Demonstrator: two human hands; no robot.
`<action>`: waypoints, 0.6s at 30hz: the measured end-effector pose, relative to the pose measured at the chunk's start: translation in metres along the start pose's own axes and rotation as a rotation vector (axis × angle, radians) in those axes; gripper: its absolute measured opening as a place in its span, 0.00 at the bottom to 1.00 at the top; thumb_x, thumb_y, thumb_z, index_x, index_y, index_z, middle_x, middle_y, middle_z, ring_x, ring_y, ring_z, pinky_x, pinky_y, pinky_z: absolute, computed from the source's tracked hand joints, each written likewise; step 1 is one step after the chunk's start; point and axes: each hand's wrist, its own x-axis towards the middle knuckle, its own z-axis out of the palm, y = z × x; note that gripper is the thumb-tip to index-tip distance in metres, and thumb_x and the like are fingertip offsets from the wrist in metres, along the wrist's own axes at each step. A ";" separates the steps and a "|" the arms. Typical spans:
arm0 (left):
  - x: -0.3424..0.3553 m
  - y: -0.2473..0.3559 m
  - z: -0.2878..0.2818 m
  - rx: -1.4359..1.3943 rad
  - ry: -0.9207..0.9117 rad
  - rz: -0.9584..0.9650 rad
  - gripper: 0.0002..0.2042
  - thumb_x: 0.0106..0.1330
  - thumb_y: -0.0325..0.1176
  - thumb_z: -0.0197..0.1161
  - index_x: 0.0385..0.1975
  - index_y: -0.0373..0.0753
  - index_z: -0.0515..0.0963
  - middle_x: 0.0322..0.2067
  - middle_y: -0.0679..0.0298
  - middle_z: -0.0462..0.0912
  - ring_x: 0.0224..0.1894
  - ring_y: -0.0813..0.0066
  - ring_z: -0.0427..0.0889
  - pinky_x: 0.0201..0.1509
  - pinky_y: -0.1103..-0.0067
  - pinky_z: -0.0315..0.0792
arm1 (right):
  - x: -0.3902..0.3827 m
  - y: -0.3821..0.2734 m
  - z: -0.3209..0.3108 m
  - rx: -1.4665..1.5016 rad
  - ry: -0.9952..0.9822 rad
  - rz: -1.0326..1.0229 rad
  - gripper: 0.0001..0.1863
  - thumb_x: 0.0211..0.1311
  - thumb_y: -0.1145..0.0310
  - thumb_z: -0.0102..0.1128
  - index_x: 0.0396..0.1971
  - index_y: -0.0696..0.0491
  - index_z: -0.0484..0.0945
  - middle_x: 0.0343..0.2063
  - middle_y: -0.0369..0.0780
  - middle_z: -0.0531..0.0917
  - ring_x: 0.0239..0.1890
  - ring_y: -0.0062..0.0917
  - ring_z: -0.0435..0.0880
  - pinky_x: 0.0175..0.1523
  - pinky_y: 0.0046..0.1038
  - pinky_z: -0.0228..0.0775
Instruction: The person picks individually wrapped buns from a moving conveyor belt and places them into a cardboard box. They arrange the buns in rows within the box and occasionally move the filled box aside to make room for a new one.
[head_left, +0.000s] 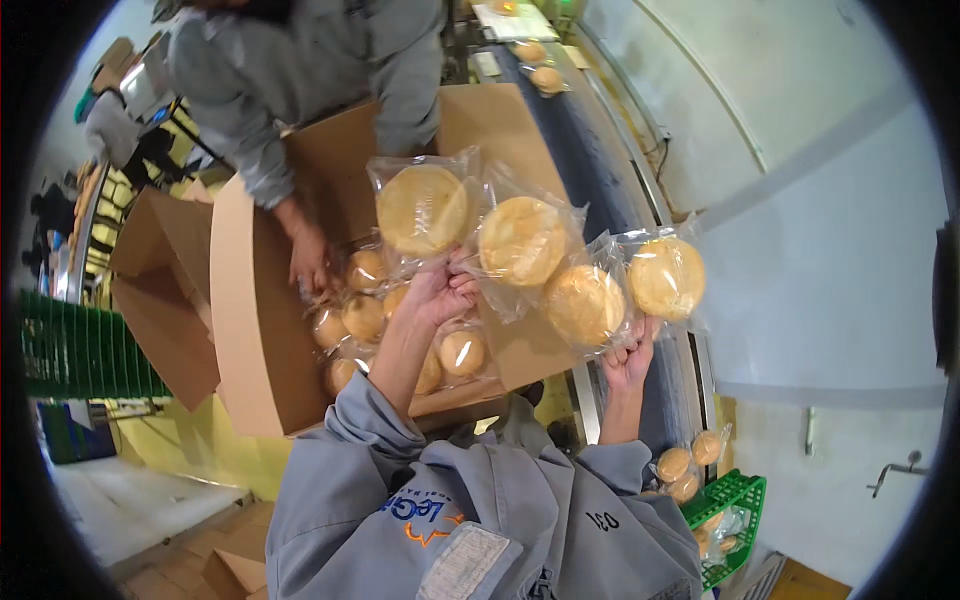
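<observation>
My left hand is closed on the clear plastic of bagged buns, with one round golden bun above it and another to its right. Farther right, my right hand grips the lower edge of more bagged buns, where two rounds show side by side. Both lots are raised over the right side of a large open cardboard box. Inside the box lie several wrapped buns, partly hidden by my left forearm. Opposite me, a co-worker's hand reaches down onto them.
A dark conveyor belt runs along the right, carrying bagged buns at its far end and more close to me. By its near end stands a green crate. Another open carton and stacked green crates are at left.
</observation>
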 end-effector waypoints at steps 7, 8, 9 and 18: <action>-0.082 0.128 -0.060 0.068 0.180 0.429 0.11 0.64 0.34 0.47 0.18 0.42 0.63 0.14 0.73 0.57 0.14 0.84 0.54 0.17 0.86 0.49 | 0.068 0.111 0.017 0.044 -0.072 0.275 0.18 0.65 0.51 0.35 0.20 0.47 0.63 0.08 0.27 0.52 0.06 0.13 0.44 0.10 0.17 0.37; -0.086 0.144 -0.064 0.140 0.224 0.518 0.10 0.63 0.33 0.48 0.19 0.42 0.64 0.14 0.72 0.58 0.14 0.84 0.54 0.16 0.86 0.50 | 0.081 0.127 0.023 -0.089 -0.012 0.313 0.18 0.65 0.51 0.36 0.21 0.47 0.63 0.09 0.27 0.52 0.07 0.12 0.45 0.10 0.17 0.38; -0.091 0.161 -0.066 0.215 0.272 0.612 0.09 0.63 0.32 0.49 0.20 0.42 0.65 0.14 0.72 0.59 0.13 0.83 0.54 0.16 0.86 0.50 | 0.096 0.143 0.034 -0.218 0.040 0.351 0.18 0.65 0.52 0.36 0.21 0.47 0.63 0.09 0.27 0.53 0.07 0.12 0.46 0.10 0.17 0.39; 0.000 0.306 -0.158 1.677 1.217 1.277 0.16 0.60 0.36 0.45 0.24 0.28 0.74 0.22 0.50 0.77 0.26 0.56 0.77 0.33 0.67 0.70 | 0.285 0.320 -0.006 -2.026 -0.422 -0.117 0.12 0.60 0.67 0.40 0.36 0.56 0.72 0.26 0.45 0.79 0.26 0.37 0.78 0.28 0.35 0.69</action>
